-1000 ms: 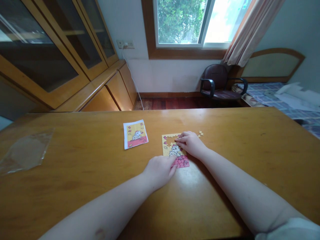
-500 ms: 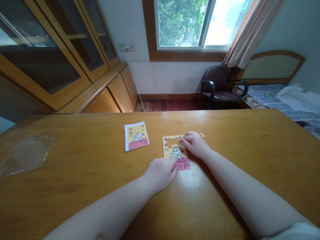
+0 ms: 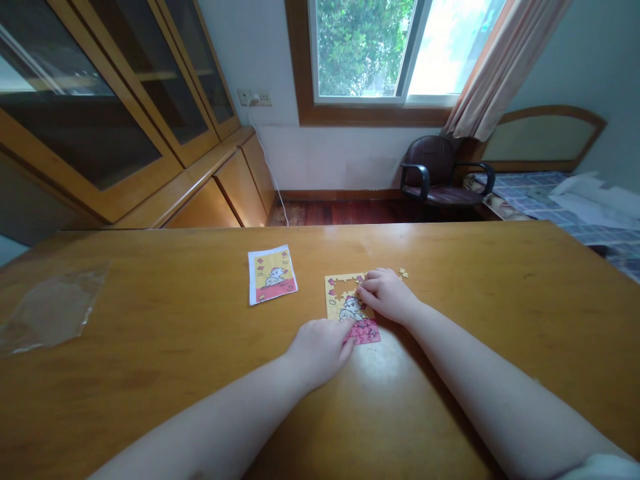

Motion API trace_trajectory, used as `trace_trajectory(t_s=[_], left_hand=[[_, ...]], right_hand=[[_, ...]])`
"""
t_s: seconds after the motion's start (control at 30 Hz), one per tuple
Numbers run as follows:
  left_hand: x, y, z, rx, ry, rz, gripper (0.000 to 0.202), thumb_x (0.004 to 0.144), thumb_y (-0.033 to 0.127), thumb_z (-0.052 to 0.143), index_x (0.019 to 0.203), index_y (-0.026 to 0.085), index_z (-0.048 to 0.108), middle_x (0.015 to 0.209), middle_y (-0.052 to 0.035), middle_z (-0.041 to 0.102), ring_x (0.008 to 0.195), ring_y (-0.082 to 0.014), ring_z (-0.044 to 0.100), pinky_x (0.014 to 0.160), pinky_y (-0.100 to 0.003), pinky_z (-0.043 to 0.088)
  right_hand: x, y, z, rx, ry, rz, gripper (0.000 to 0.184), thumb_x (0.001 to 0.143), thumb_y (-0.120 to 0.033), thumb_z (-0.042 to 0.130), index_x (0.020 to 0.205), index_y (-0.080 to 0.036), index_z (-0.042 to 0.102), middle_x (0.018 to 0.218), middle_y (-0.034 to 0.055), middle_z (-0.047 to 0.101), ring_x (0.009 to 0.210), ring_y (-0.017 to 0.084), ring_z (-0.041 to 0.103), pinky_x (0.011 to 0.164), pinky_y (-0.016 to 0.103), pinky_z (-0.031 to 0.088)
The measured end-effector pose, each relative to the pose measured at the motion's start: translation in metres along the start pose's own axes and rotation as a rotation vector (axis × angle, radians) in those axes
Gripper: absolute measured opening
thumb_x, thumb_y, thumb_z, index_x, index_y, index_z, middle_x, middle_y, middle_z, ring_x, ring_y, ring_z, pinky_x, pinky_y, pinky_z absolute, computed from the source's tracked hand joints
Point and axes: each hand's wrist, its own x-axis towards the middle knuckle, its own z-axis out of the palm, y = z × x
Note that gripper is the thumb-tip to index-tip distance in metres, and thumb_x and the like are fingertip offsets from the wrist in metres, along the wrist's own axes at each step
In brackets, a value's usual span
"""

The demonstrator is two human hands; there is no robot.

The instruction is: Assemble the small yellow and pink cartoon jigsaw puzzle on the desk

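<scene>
Jigsaw puzzle point(image 3: 351, 309), unfinished, flat on the wooden bench point(image 3: 150, 360) in front of the person; long axis running away from the person toward the window point(image 3: 363, 50), pink band at the near end, yellow ground at the far end, white cartoon animal upright between as the person sees it; irregular gap near the far end, bare wood showing through. Left hand point(image 3: 320, 347): fingers loosely curled, thumb and forefinger tips at the pink band's left part; grip or mere steadying, cannot tell. Right hand point(image 3: 387, 293): over the puzzle's right side, fingers bent, thumb and fingertips close together beside the gap; whether a piece is pinched, cannot tell. Loose yellow piece point(image 3: 403, 273): on the bench, just beyond the right hand. Printed picture card point(image 3: 273, 275): same design, left of the puzzle and apart from it, pink end near, turned slightly, near edge climbing rightward. Clear plastic bag point(image 3: 57, 307): flat, far left.
</scene>
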Motion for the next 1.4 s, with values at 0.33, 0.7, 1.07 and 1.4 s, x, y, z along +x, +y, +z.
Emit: trace_trajectory(t_s=[0.33, 0.7, 1.07, 1.4], left_hand=[[0.000, -0.002, 0.001, -0.044, -0.015, -0.002, 0.034, 0.092, 0.036, 0.036, 0.118, 0.027, 0.056, 0.088, -0.0066, 0.070, 0.078, -0.0233, 0.065, 0.066, -0.033, 0.048], [-0.001, -0.002, 0.000, -0.030, -0.014, 0.002, 0.036, 0.092, 0.036, 0.035, 0.119, 0.027, 0.056, 0.090, -0.0060, 0.070, 0.079, -0.0240, 0.066, 0.067, -0.034, 0.049], [0.000, -0.002, 0.002, -0.028, -0.008, -0.006, 0.036, 0.092, 0.037, 0.033, 0.119, 0.027, 0.056, 0.090, -0.0070, 0.070, 0.079, -0.0244, 0.066, 0.067, -0.035, 0.049], [0.000, -0.003, 0.002, -0.040, 0.005, -0.005, 0.035, 0.091, 0.035, 0.037, 0.120, 0.028, 0.055, 0.089, -0.0056, 0.070, 0.078, -0.0238, 0.066, 0.066, -0.033, 0.049]], right_hand=[[0.002, 0.035, -0.009, -0.010, 0.192, 0.434, 0.023, 0.085, -0.022, 0.049, 0.089, -0.020, 0.071, 0.093, 0.0060, 0.070, 0.089, 0.019, 0.061, 0.080, 0.030, 0.043], [0.002, 0.035, -0.026, -0.028, -0.053, 0.398, 0.007, 0.074, -0.023, 0.063, 0.073, -0.023, 0.070, 0.077, 0.0025, 0.067, 0.068, 0.015, 0.059, 0.060, 0.025, 0.041], [0.001, 0.031, -0.021, -0.089, -0.169, 0.370, 0.006, 0.067, -0.028, 0.069, 0.072, -0.024, 0.071, 0.078, 0.0025, 0.068, 0.066, 0.016, 0.059, 0.060, 0.026, 0.041], [0.001, 0.016, -0.027, 0.114, -0.157, 0.398, 0.002, 0.067, -0.021, 0.064, 0.065, -0.021, 0.062, 0.066, -0.0004, 0.065, 0.060, 0.013, 0.055, 0.054, 0.023, 0.038]])
